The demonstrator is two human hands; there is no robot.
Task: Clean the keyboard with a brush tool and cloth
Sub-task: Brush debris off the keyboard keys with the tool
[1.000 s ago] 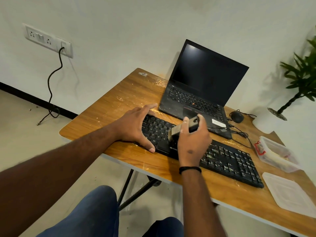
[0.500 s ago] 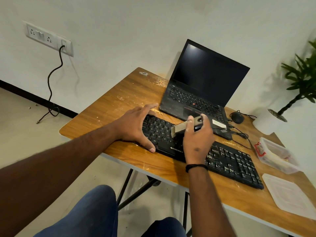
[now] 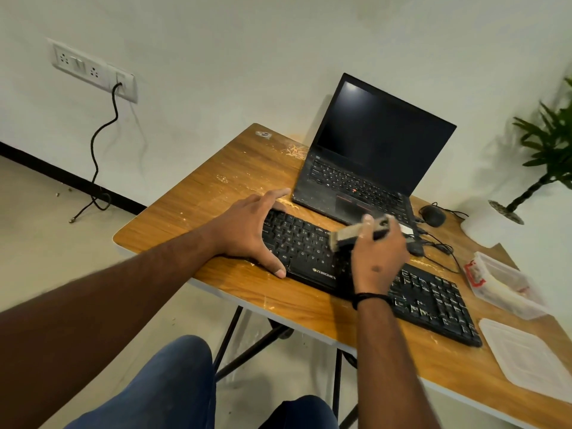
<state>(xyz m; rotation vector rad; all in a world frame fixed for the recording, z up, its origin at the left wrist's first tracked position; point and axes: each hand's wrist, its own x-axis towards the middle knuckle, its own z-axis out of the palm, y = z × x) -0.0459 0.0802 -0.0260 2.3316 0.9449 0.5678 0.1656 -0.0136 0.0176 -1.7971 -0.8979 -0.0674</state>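
Observation:
A black keyboard point(image 3: 430, 300) lies slantwise on the wooden table point(image 3: 213, 193), dusted with pale crumbs. My left hand point(image 3: 247, 226) rests spread over the keyboard's left end, thumb at the near edge and fingers over the far edge, holding it in place. My right hand point(image 3: 379, 258) hovers over the middle of the keyboard and grips a small brush tool point(image 3: 346, 235) with a pale head and dark handle, bristles down on the keys. No cloth is visible.
An open black laptop point(image 3: 371, 168) stands behind the keyboard. A black mouse point(image 3: 433, 215) and cables lie to its right. A clear plastic container point(image 3: 504, 284) and its lid point(image 3: 526, 354) sit at the table's right end. A potted plant point(image 3: 548, 150) is beyond.
My right hand has carried the brush rightward and slightly away along the keys. My left hand has stayed on the keyboard's left end.

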